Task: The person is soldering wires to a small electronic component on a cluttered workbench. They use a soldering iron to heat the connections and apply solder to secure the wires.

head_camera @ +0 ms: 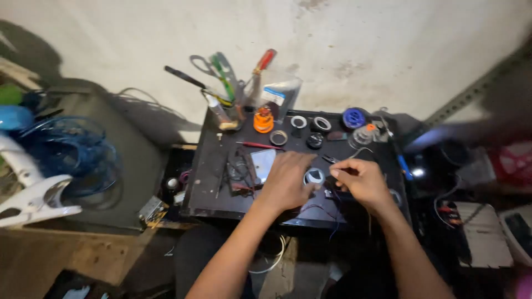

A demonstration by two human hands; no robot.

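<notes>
Nearest the camera, two bare forearms reach up onto a small dark bench (206, 182), where thin dark wires (327, 213) trail over the front edge. The left hand (287, 181) lies palm down, fingers curled over something beside a small round white-rimmed part (315, 176); whether its grip is closed on anything I cannot tell. The right hand (360, 180) has fingertips pinched together on a thin dark piece, probably a wire end or small tool, just right of that round part; the picture is too blurred to name it. Work this fine seems to call for steady wrists resting on the bench and the loose wires kept out from under the palms. Left of the hands lie a pale rectangular plate (262, 164) and a red-handled tool (259, 145). Farther back stand an orange spool (264, 120), several tape rings (322, 123), a blue reel (353, 118) and a cup holding scissors (213, 65) and a screwdriver (264, 61) against the wall. This clutter crowds the working space. Off to the left, blue tubing (72, 149) is coiled beside a white clamp (33, 199).
</notes>
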